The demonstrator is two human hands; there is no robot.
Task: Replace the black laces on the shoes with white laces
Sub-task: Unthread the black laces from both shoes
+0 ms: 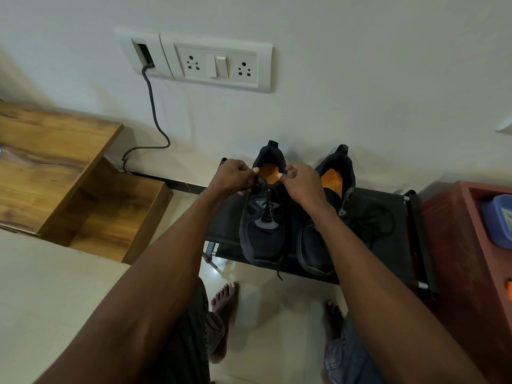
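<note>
Feet (pixel 225 303): bare, on tile floor.
Rack (pixel 388 217): black, low, against wall; carries both shoes.
Left shoe (pixel 263 231): black lace (pixel 267 202) threaded.
Right shoe (pixel 318 245): loose lace (pixel 374 217) beside it on rack.
Left hand (pixel 231 176): pinching lace at left shoe's collar.
Right hand (pixel 300 180): pinching at same collar; exact hold unclear.
Socket (pixel 219 65): on wall above.

— How do the arms lie?
— Both reach forward and down, bare, nearly straight, converging.
— And the hands?
— The left hand (pixel 232 174) and right hand (pixel 300 180) sit close together, knuckles up, fingers curled, each pinching with thumb and forefinger.
</note>
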